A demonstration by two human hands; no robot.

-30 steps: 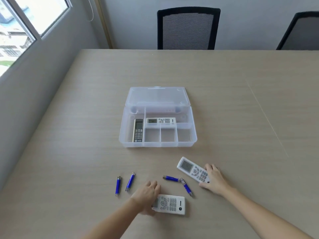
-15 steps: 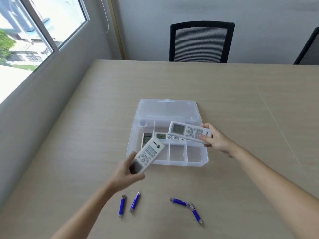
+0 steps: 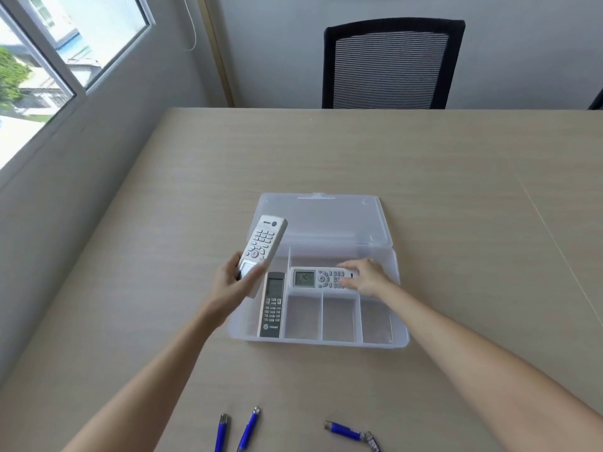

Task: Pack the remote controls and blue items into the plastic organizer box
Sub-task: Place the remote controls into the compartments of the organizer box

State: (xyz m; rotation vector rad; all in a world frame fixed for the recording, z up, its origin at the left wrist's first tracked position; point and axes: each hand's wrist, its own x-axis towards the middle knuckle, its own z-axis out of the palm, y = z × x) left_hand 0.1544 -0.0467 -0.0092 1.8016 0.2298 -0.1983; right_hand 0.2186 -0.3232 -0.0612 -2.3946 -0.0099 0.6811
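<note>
Pale wood worktop (image 3: 424, 164) fills a plain office corner, with the clear organizer box (image 3: 399, 343) lying open at its middle, lid folded back. The left hand (image 3: 233, 282) grips a white remote (image 3: 262, 244) by its screen end, poised over the box's left edge, likely waiting for room beside the dark remote (image 3: 272, 305) in the long left compartment. The right hand (image 3: 362, 276) rests on a second white remote (image 3: 321, 278), apparently seating it in the wide rear compartment. Four blue items (image 3: 342, 430) lie on the worktop nearer the person than the box, unpacked.
</note>
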